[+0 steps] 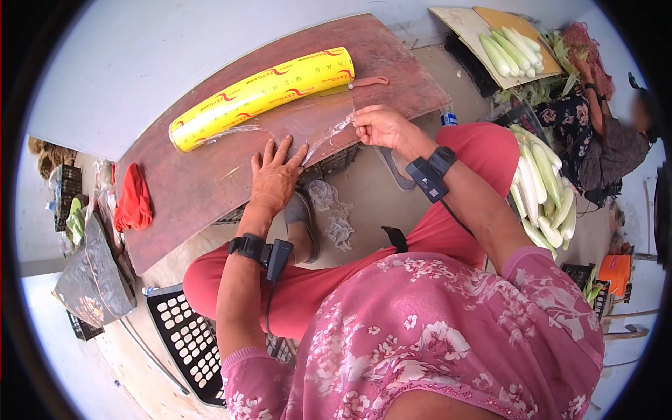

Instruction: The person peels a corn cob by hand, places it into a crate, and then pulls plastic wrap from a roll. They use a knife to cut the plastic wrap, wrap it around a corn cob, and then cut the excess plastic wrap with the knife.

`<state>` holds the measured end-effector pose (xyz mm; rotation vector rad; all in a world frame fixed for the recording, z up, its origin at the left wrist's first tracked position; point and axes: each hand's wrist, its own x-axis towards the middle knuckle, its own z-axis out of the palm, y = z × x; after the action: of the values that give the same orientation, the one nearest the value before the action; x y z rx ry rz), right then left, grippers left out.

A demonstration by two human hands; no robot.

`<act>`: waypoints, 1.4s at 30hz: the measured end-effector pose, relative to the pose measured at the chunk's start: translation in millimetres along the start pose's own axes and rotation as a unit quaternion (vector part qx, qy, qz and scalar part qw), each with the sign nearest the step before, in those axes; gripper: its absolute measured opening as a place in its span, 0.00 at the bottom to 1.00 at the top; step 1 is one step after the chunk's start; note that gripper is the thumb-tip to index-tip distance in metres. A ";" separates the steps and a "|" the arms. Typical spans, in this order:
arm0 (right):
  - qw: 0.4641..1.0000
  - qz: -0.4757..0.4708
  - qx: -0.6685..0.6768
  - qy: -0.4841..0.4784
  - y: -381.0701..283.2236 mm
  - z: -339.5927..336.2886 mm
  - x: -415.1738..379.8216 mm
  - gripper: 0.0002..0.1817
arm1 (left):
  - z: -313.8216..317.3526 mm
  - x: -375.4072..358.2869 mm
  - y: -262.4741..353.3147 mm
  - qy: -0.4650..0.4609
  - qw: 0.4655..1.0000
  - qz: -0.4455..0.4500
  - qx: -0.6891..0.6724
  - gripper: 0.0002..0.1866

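A person in a pink flowered top and red trousers sits at a low reddish-brown wooden worktop (203, 185). A long yellow roll of clear plastic cling film (262, 94) with red lettering lies slantwise across the far part of the worktop. A sheet of clear film (308, 122) is drawn off the roll toward the person and lies over the wood.

The left hand (274, 176) rests palm down on the near edge of the sheet, its fingers (269, 150) spread and flat on the film. The right hand (378, 126) is just beside it, at the sheet's right edge, with fingers (358, 119) drawn together and pinching the film, which crumples and lifts there. Each wrist carries a black strapped device.

A crumpled red cloth (133, 201) lies at the left end of the worktop, well apart from the hands. To the person's right stands a pile of pale husked corn cobs (542, 192). Further off, more cobs lie on a flat board (490, 28), near another person in dark flowered clothes (595, 133). A black plastic crate (185, 336) sits by the person's left knee.
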<state>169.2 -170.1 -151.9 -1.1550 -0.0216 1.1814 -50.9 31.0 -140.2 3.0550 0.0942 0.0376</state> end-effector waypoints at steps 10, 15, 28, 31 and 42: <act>0.997 -0.029 0.050 0.049 3.4 5.2 -9.3 0.05 | 2.4 -0.4 -2.1 0.000 1.000 0.003 0.001 0.25; 0.985 -0.062 -0.132 0.090 3.3 10.7 -6.5 0.07 | 2.9 -0.3 -1.9 0.002 1.000 0.002 -0.004 0.25; 0.664 -0.386 -0.632 0.097 26.2 42.2 -12.2 0.08 | 0.8 -0.8 -0.9 0.010 1.000 0.004 -0.006 0.25; 0.645 -0.432 -0.627 0.060 26.1 45.1 -14.6 0.07 | -1.1 -1.0 -0.5 -0.005 1.000 -0.001 0.003 0.26; 0.573 -0.329 -0.745 0.096 38.2 57.0 -12.7 0.04 | -0.9 0.1 0.4 -0.005 1.000 -0.002 0.004 0.25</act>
<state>105.2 -143.2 -145.4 -2.3925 -1.4162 0.0618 -50.8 30.8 -139.3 3.0631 0.1015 0.0207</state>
